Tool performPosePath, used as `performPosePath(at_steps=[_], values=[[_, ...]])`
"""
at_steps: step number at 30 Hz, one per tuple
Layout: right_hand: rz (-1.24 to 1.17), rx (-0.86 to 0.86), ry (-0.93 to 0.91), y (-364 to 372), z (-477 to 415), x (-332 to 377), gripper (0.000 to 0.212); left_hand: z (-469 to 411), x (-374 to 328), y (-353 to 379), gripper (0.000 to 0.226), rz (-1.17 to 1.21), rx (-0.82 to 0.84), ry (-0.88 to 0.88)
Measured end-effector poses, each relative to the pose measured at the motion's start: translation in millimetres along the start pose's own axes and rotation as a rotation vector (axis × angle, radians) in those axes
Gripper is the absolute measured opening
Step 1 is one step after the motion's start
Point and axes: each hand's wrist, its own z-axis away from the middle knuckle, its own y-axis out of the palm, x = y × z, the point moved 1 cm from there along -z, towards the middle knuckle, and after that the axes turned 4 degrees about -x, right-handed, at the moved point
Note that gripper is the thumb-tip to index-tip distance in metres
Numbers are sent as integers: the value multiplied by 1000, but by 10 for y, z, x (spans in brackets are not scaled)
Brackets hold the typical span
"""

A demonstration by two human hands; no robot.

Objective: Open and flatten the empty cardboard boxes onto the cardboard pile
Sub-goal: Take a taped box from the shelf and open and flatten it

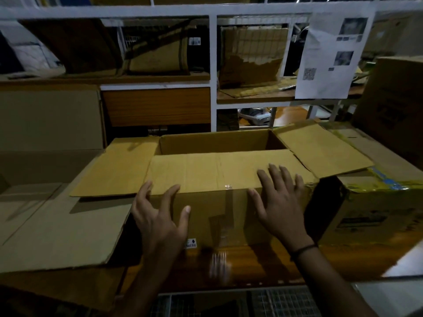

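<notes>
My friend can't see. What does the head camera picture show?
Two open hands reach an open cardboard box on a wooden table: the right hand rests on its near flap, the left hand at its front edge. Flat cardboard lies left, shelves behind.

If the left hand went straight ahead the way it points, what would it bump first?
Most likely the cardboard box. The left hand points at the box's near top edge, where the front flap folds in. Whether it already touches the box is unclear.
</notes>
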Motion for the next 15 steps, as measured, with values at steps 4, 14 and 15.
performPosePath(at_steps=[4, 14, 15], values=[[-52, -141, 181, 91, 242, -233, 74, 129, 92, 96, 69, 49, -121, -79], [-413, -175, 199, 154, 306, -591, 105, 52, 243, 233, 105, 190, 55, -200], [-416, -161, 174, 147, 284, -613, 107, -3, 269, 203, 107, 198, 80, -187]])
